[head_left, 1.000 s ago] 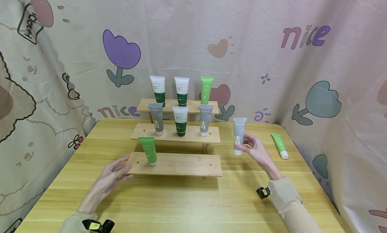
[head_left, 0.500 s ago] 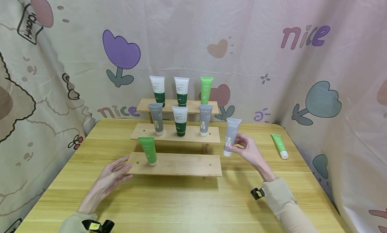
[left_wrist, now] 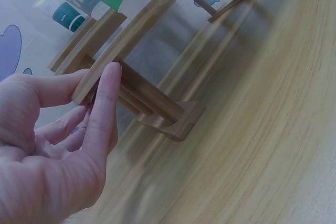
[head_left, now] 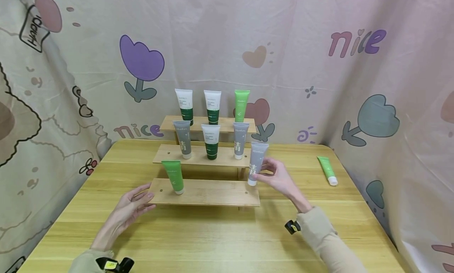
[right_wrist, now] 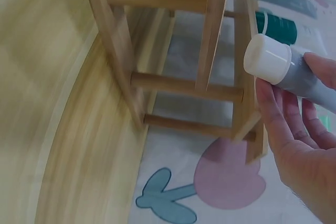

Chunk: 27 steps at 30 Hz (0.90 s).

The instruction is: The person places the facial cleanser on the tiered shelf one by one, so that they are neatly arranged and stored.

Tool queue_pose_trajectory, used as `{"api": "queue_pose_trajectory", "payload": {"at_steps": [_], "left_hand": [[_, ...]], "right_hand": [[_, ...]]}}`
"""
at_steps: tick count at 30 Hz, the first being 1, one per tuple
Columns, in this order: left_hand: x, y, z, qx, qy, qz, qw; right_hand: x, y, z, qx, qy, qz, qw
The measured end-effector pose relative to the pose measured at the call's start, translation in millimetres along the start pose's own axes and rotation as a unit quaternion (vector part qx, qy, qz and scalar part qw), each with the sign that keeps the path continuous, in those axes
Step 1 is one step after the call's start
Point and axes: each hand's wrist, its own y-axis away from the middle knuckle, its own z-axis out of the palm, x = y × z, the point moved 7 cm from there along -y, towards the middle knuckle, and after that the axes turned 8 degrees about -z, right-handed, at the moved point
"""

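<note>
My right hand (head_left: 278, 177) pinches a grey-blue squeeze tube (head_left: 257, 160) near its white cap, which points down. The tube is slightly tilted, at the right end of the lowest tier of a wooden display stand (head_left: 216, 194). In the right wrist view its white cap (right_wrist: 268, 59) shows beside the stand's side frame; whether it touches the board cannot be told. My left hand (head_left: 131, 206) holds the left end of the lowest board, thumb and finger on either side of its corner (left_wrist: 86, 90). A green tube (head_left: 173, 176) stands on that board's left part.
On the middle tier stand two grey tubes (head_left: 183, 139) and a white-and-dark-green tube (head_left: 211, 142). The top tier bears two white-and-green tubes (head_left: 184, 103) and a green tube (head_left: 241, 105). Another green tube (head_left: 327, 170) lies on the table at right. A printed curtain (head_left: 301, 68) hangs behind.
My right hand has carried the grey-blue tube leftward, from beside the stand to the lowest board's right end. The left hand has stayed on the board.
</note>
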Motion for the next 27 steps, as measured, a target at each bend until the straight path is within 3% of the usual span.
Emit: {"api": "queue_pose_trajectory", "payload": {"at_steps": [27], "left_hand": [[-1.0,-1.6,-3.0,0.005,0.006,0.002,1.0]], "right_hand": [[-28,-22,68,-0.059,0.026,-0.049,0.997]]}}
